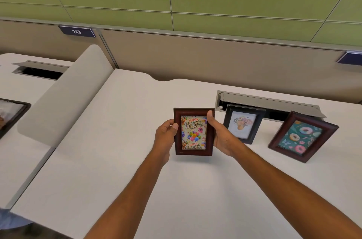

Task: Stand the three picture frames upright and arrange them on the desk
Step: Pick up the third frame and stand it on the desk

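A dark red wooden frame with a "Happy Birthday" balloon picture [193,132] is held upright at the middle of the white desk [125,141]. My left hand [165,135] grips its left edge and my right hand [220,135] grips its right edge, thumbs on the front. To the right, a black frame with a flower picture [242,124] stands upright, leaning back. Further right, a dark red frame with a donut picture [302,137] stands upright, tilted to one side.
An open cable hatch with a raised grey lid [270,101] lies just behind the two standing frames. A grey divider panel [64,96] bounds the desk on the left; beyond it another frame [9,115] lies on the neighbouring desk. A partition wall runs along the back.
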A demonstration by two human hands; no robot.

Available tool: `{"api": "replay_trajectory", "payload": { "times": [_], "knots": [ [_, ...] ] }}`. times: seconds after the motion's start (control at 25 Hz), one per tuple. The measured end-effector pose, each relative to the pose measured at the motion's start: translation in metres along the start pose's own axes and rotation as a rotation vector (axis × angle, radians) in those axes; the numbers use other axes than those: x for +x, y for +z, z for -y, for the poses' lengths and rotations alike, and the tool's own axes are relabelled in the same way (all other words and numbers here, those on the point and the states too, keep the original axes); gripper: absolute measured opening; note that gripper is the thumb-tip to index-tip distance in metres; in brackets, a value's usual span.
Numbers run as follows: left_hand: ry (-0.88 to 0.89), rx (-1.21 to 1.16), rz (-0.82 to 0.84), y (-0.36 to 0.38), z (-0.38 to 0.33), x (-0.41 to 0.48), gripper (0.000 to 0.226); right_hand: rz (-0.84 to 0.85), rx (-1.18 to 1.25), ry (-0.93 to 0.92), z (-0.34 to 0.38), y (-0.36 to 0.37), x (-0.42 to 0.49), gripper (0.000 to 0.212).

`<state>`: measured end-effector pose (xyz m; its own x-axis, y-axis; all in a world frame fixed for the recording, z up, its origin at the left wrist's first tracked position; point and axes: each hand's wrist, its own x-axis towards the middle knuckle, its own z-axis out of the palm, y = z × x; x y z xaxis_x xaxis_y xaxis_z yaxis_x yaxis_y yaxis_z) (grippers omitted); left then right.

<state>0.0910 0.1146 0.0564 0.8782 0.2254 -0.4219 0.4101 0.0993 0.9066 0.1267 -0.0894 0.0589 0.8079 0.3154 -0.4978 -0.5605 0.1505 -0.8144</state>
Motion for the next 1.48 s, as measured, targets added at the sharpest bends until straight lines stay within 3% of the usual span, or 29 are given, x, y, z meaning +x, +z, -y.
{"api": "replay_trajectory", "payload": {
  "times": [0.4,0.68,0.88,1.48],
  "knots": [
    [0.044,-0.057,0.021,-0.008,0.006,0.057,0.028,-0.076,0.041,0.022,0.02,0.01,0.057,0.089],
    [0.088,-0.052,0.026,-0.015,0.017,0.081,0.026,-0.146,0.05,0.029,0.019,0.013,0.09,0.083],
    [0.112,-0.024,0.021,-0.015,0.021,0.09,0.027,-0.17,0.051,0.04,0.011,0.008,0.109,0.092],
    [0.074,-0.092,0.028,-0.021,0.029,0.094,0.025,-0.175,-0.061,0.015,0.006,0.009,0.107,0.076]
  ]
}}
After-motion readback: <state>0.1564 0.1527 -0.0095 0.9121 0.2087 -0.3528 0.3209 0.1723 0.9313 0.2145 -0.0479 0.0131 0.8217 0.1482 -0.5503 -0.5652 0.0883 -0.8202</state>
